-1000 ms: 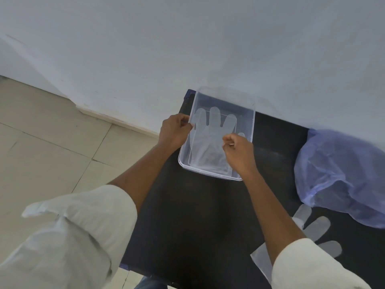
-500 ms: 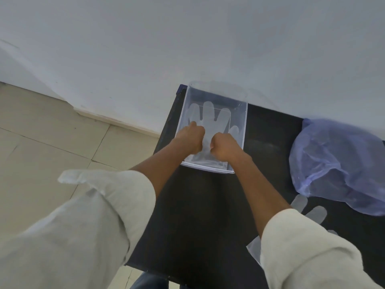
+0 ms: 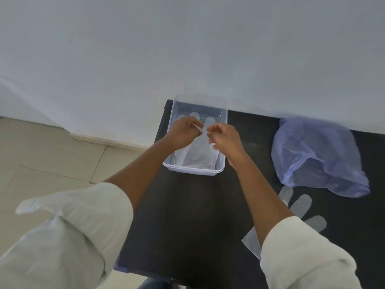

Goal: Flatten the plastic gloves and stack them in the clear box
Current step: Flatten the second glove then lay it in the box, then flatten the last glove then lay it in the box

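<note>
Both hands, left (image 3: 183, 132) and right (image 3: 225, 140), hover half-curled over the clear box (image 3: 193, 171); whether they pinch the flat translucent glove (image 3: 198, 155) inside, I cannot tell. A crumpled bluish bag (image 3: 316, 155) and another glove (image 3: 302, 207) lie on the black worktop (image 3: 187, 226).

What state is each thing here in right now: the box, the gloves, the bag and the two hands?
Box: open, no lid, on the table.
Glove in box: lying flat.
Glove on table: flat, partly under the right arm.
Bag: crumpled, by the wall.
Left hand: over the box, fingers curled.
Right hand: over the box, fingers curled; grip unclear.
</note>
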